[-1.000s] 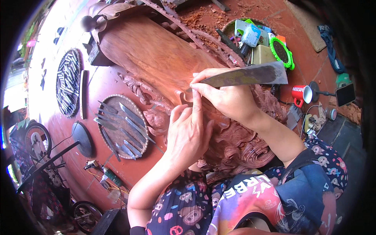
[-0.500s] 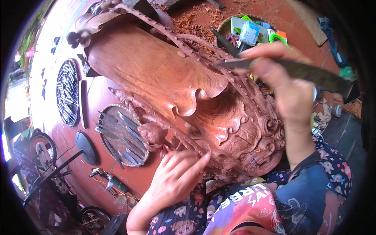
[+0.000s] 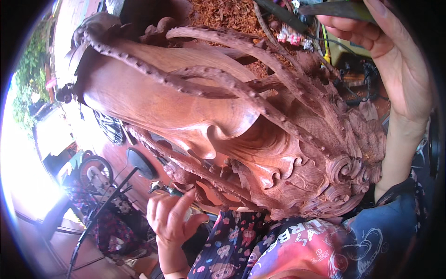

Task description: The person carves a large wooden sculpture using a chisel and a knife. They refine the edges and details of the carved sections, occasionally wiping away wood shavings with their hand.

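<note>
A large reddish-brown wood carving [image 3: 162,88] lies across the middle, with smooth draped folds, knobbly stems and scroll shapes at its lower right. At the upper right my right hand [image 3: 395,60] is closed on a dark, flat-bladed knife [image 3: 341,9], raised beyond the carving's far right side; its point is toward the left. My left hand [image 3: 172,216] is beside the carving's near left edge, fingers loosely bent and thumb apart, holding nothing visible. Whether its index fingertip touches the wood I cannot tell.
Orange-brown wood shavings [image 3: 223,18] are heaped behind the carving. A dark pen-shaped tool [image 3: 283,16] lies near the knife. At the left are a motorbike wheel [image 3: 95,172], a mirror [image 3: 141,162] and a round tray of metal tools [image 3: 109,128], partly hidden.
My right hand has carried the knife from over the carving up and right. My left hand has moved left and down, off the carving's edge. The view has shifted.
</note>
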### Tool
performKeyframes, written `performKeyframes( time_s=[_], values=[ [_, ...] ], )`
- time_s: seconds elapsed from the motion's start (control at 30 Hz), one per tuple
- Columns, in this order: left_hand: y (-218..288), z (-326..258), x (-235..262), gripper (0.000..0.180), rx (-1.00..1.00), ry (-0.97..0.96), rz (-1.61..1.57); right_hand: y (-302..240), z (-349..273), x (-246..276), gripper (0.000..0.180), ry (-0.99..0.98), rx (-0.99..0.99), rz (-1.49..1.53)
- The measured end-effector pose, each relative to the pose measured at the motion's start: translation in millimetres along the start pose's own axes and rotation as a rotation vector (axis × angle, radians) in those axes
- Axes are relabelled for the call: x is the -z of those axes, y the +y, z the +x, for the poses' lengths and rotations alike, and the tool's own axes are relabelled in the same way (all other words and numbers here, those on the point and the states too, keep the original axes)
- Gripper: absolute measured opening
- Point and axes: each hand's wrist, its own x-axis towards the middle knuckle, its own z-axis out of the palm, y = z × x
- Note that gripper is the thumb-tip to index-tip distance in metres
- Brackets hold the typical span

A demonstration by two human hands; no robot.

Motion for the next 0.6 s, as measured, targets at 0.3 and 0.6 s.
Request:
performKeyframes(
  time_s=[0.3,0.6],
  values=[
    [-35,71,-9,0.051,-0.070,-0.052,-0.031,8,-1,-8,0.039,-0.039,0.025,-0.071],
    [-44,88,-19,0.036,-0.147,-0.163,0.031,12,-5,-13,0.039,-0.054,0.038,-0.066]
  ],
)
